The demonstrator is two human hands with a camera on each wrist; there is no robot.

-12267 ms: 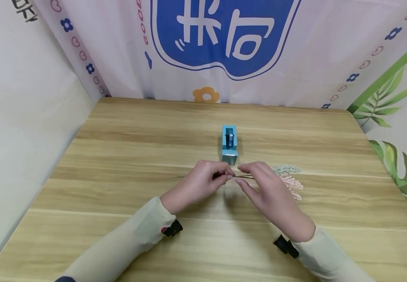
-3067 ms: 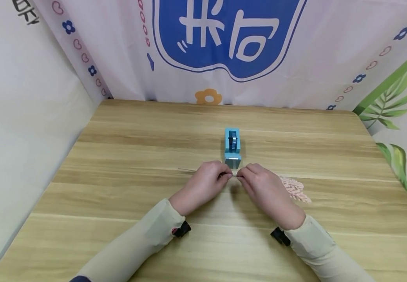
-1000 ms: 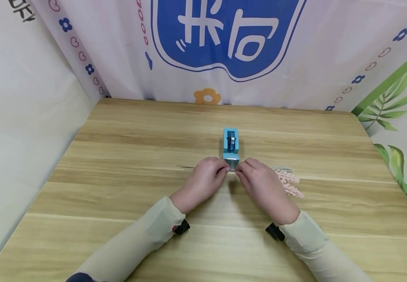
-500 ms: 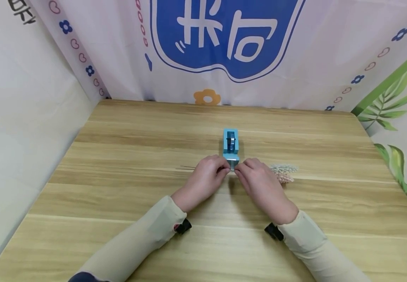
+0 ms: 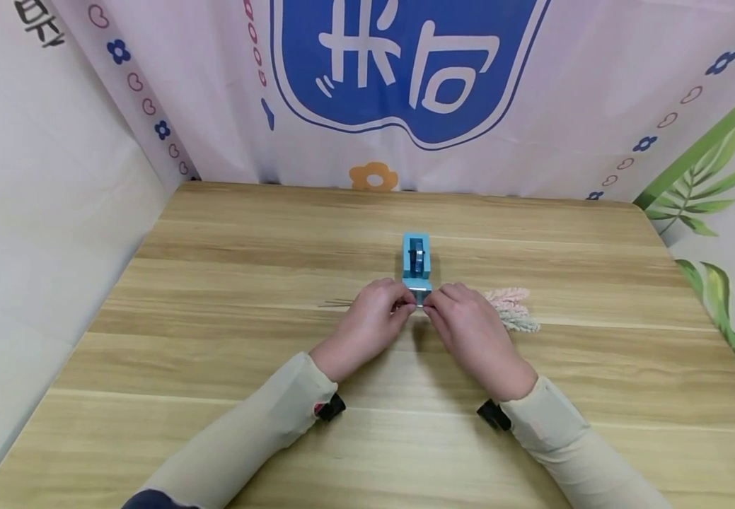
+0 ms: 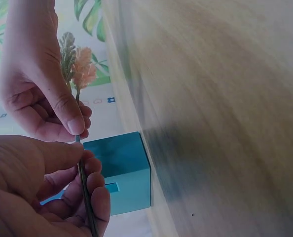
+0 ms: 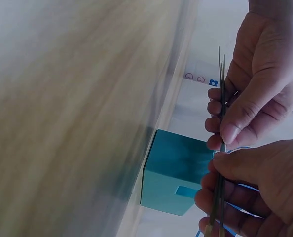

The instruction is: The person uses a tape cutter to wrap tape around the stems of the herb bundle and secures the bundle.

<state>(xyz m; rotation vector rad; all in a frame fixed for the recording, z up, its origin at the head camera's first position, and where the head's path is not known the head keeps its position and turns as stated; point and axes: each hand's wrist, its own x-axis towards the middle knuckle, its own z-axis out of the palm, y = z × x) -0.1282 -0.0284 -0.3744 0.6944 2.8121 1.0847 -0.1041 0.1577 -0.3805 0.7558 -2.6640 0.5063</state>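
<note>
The left hand (image 5: 370,318) and right hand (image 5: 475,336) face each other over the table, pinching a thin bundle of dark stems (image 6: 89,207) between thumbs and fingers, thumb tips close together. Pink and pale green flower sprigs (image 5: 512,300) top the bundle and stick out beyond the right hand. Bare stem ends (image 5: 335,303) project past the left hand. Just behind the fingertips stands a blue tape dispenser (image 5: 417,283) with a roll of tape (image 5: 418,256) in it. Both wrist views show the dispenser's side close to the fingers. Any tape at the pinched spot is too small to tell.
The wood-grain table (image 5: 227,283) spreads around the hands. Behind it hangs a printed curtain (image 5: 214,85) with a blue emblem. A white wall (image 5: 42,198) borders the left, and a leaf-patterned covering (image 5: 724,233) the right.
The sprigs have turned about the stems: pink now lies above green, whereas green was uppermost half a second ago. About twelve seconds ago, the right fingers were parted near the stems.
</note>
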